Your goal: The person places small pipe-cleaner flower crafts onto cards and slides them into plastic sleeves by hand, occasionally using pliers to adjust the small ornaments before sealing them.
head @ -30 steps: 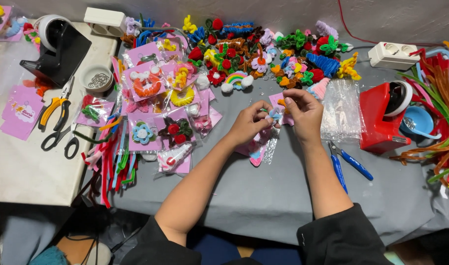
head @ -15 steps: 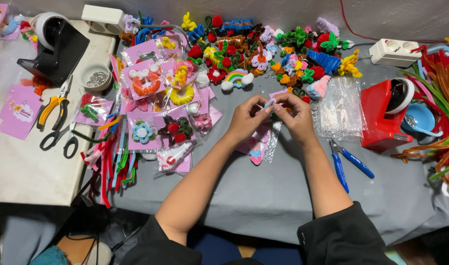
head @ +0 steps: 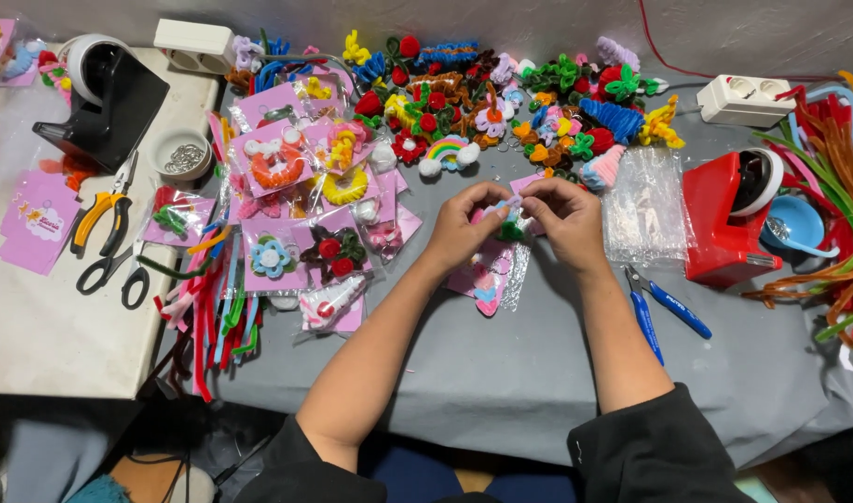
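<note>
My left hand [head: 462, 226] and my right hand [head: 564, 219] meet over the grey cloth in the middle of the table. Both pinch a small pipe-cleaner craft piece [head: 510, 224] with a pale top and a green bit, held between the fingertips. Under the hands lies a pink backing card in a clear sleeve [head: 490, 279]. A pile of colourful pipe-cleaner flowers and figures [head: 501, 102] sits just beyond the hands.
Packaged crafts on pink cards [head: 300, 196] lie to the left, above loose pipe cleaners [head: 207, 307]. Blue pliers [head: 659, 307], clear bags [head: 642, 205] and a red tape dispenser [head: 724, 219] are on the right. Scissors [head: 109, 275], yellow pliers [head: 105, 210] and a black tape dispenser [head: 109, 98] sit far left.
Both hands have shifted slightly down and toward me with the small piece still pinched between them; the fingers have rearranged around it.
</note>
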